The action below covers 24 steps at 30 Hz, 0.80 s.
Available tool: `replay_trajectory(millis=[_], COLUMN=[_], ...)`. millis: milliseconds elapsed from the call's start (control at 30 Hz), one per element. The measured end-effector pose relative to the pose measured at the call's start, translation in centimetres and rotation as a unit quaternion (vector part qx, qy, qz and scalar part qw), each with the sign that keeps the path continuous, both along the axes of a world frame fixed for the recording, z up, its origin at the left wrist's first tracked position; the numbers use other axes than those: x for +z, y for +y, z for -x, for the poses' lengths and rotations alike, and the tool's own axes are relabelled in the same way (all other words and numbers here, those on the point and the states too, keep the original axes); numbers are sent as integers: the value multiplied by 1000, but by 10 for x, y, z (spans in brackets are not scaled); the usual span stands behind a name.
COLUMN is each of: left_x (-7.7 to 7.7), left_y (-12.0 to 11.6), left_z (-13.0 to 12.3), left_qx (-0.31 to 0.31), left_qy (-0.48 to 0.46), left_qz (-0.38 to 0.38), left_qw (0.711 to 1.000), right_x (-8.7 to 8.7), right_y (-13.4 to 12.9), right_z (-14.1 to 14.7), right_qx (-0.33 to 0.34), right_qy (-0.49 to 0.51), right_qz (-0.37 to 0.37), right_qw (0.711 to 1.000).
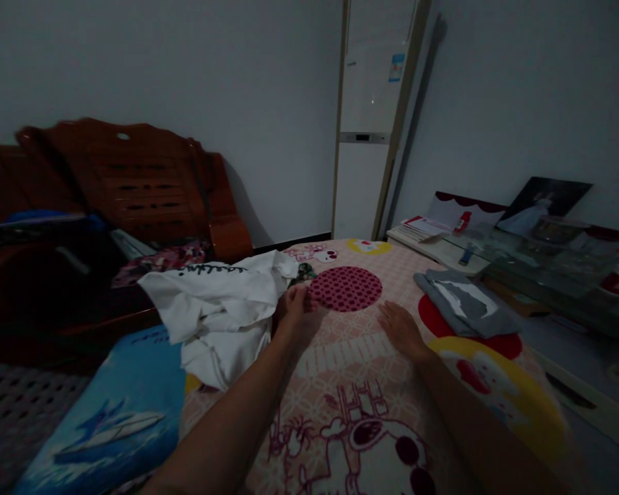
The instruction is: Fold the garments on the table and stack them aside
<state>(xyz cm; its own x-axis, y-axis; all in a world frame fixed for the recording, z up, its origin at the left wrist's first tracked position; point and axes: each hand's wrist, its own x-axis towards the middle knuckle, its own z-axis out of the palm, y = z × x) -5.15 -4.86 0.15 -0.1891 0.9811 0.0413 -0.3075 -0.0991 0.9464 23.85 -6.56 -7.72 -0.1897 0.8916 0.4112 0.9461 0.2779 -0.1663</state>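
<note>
My right hand (pixel 401 328) lies flat with its fingers stretched out on the pink patterned blanket (pixel 340 357), holding nothing. Its fingertips are just below a dark pink dotted circle in the print. At that circle's left edge is my left hand (pixel 293 306), its fingers loosely extended and nothing visible in them. Close beside it on the left lies a crumpled white garment (pixel 227 309) with dark lettering. A small dark green patterned cloth (pixel 303 273) shows just beyond my left hand. To the right of my right hand rests a folded grey garment (pixel 464 302) with a white print.
A blue cloth with a boat print (pixel 113 405) hangs at the left. Behind it stands a wooden bench (pixel 134 185) with fabrics on it. A tall white air conditioner (pixel 366 158) fills the corner. A glass-topped cabinet (pixel 547 254) with papers borders the right side.
</note>
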Motion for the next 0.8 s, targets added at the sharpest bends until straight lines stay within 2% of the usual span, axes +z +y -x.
replay_trajectory(millis=[133, 333, 400, 500, 600, 667, 800], left_x=[14, 32, 36, 39, 37, 33, 24], left_y=[-12, -31, -31, -26, -21, -23, -37], left_z=[-3, -3, 5, 17, 19, 11, -16], left_qx=[21, 21, 16, 49, 64, 24, -120], left_qy=[-100, -143, -170, -207, -175, -114, -2], left_qz=[-34, -98, -81, -23, -16, -40, -57], left_qw=[994, 985, 982, 977, 982, 992, 991], right_x=[-3, -2, 1, 4, 8, 10, 20], right_y=[2, 2, 1, -1, -2, -3, -9], right_z=[-3, -3, -3, -1, 0, 1, 11], right_qx=[-2, 6, 4, 2, 9, 10, 50], right_qy=[4, 5, 7, 10, 22, 40, 122], right_qz=[-17, -15, -7, 5, 12, 11, -8], right_qw=[1000, 1000, 1000, 1000, 1000, 999, 991])
